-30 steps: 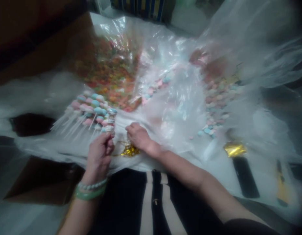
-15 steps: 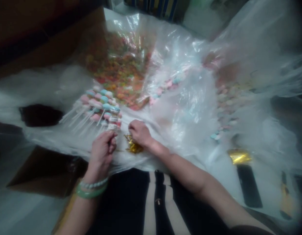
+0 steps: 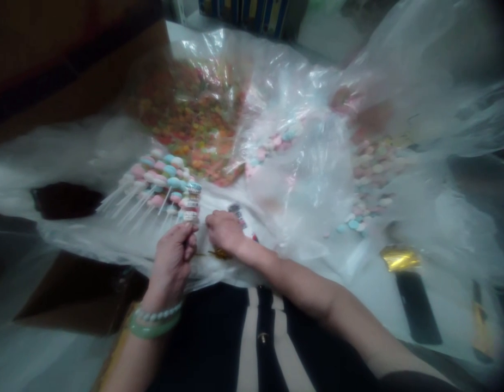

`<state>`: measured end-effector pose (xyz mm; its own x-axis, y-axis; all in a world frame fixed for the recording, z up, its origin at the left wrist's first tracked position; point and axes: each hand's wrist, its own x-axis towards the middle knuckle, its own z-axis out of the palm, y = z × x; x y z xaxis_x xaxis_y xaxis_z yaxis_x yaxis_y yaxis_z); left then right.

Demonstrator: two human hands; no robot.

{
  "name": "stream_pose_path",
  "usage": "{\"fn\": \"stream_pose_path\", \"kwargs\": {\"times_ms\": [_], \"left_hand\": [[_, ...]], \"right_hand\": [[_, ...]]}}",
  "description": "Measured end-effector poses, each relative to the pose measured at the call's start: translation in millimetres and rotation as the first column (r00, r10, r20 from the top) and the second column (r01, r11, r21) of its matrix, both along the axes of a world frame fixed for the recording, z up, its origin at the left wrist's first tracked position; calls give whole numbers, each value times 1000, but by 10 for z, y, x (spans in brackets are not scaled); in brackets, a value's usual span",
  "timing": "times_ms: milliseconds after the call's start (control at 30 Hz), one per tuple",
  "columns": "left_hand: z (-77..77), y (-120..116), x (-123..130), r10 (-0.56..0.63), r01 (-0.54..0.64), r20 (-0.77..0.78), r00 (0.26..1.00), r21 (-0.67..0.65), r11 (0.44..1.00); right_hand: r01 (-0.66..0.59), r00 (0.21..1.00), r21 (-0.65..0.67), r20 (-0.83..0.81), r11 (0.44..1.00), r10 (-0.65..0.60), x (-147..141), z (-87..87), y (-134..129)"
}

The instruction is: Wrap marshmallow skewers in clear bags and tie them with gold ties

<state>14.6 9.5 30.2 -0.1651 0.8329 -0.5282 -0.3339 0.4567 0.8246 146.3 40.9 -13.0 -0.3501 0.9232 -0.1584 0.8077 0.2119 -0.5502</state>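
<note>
My left hand (image 3: 175,247) is closed round the lower end of a marshmallow skewer in a clear printed wrapper (image 3: 192,201), held upright. Just right of it is my right hand (image 3: 224,231), fingers curled together; whatever they pinch is hidden. Under that hand a bit of a pile of gold twist ties (image 3: 219,253) shows. Behind its knuckles lies a small dark printed piece (image 3: 237,211), partly covered and blurred. To the left, several marshmallow skewers (image 3: 156,177) with white sticks lie heaped, pink, blue and white.
Beyond the hands lies a clear bag of orange and green gummy candies (image 3: 198,120). Plastic bags of pastel marshmallows (image 3: 360,209) spread to the right. A gold foil packet (image 3: 400,258), a dark phone-like slab (image 3: 419,307) and a yellow cutter (image 3: 483,326) lie at right. Cardboard (image 3: 67,299) stands lower left.
My right hand has shifted a little left and down, covering most of the gold ties. A dark printed piece shows behind it now. The left hand keeps the wrapped skewer nearly in place.
</note>
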Motion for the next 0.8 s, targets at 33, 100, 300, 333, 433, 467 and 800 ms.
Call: {"fn": "stream_pose_path", "kwargs": {"times_ms": [33,100,300,333,433,467,800], "left_hand": [[-11,-3,-4,-2,2,4,1000,3,1000],[-30,-4,-8,4,-4,13,1000,12,1000],[-64,0,46,-27,27,46,999,-3,1000],[-71,2,66,-48,49,67,997,-4,999],[-94,11,131,-79,81,185,980,-2,997],[-96,14,152,-75,79,228,971,-9,997],[-2,3,299,-215,325,467,857,-168,931]], "right_hand": [[66,992,-43,-102,997,-70,36,-10,22],[203,903,-159,-352,966,-248,137,-22,56],[289,353,-554,-697,781,-625,395,57,49],[288,323,-563,-704,774,-633,412,88,45],[339,341,-525,-705,781,-622,432,199,40],[357,350,-520,-696,776,-627,433,235,38],[341,825,115,-513,933,-238,418,284,-239]]}}
